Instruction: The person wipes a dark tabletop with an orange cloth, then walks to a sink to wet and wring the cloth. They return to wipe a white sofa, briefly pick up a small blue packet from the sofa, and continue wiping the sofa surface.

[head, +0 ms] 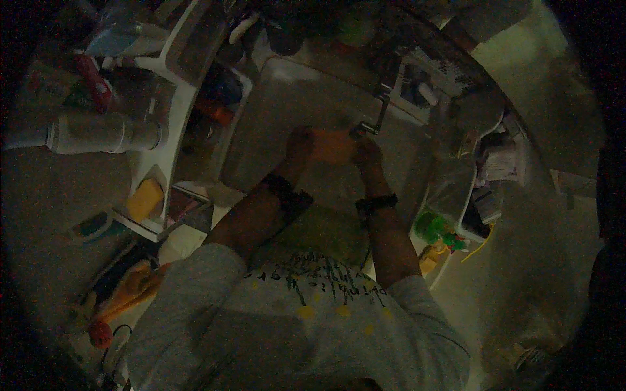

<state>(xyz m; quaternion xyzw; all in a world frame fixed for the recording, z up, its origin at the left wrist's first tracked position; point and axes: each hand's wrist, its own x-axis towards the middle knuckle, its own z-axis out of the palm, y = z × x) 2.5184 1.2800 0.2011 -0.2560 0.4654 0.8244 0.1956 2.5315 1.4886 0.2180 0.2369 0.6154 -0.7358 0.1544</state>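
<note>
The view is very dark. My left hand (298, 145) grips the left end of a flat orange-red piece (333, 145), whose kind and material the light does not settle. At the piece's right end, my right hand (367, 151) holds on as well. Both hands wear dark bands at the wrists, and the finger detail is lost in shadow. Beneath the piece lies a broad grey surface (313, 95) with rounded corners. A thin dark jointed rod (382, 115) reaches down close to my right hand.
On the left, a pale cylindrical container (105, 133) lies beside a white rim, with a yellow block (146, 199) below it. An orange object (132, 288) sits lower left. To the right are a green crumpled item (433, 227) and papers (501, 163).
</note>
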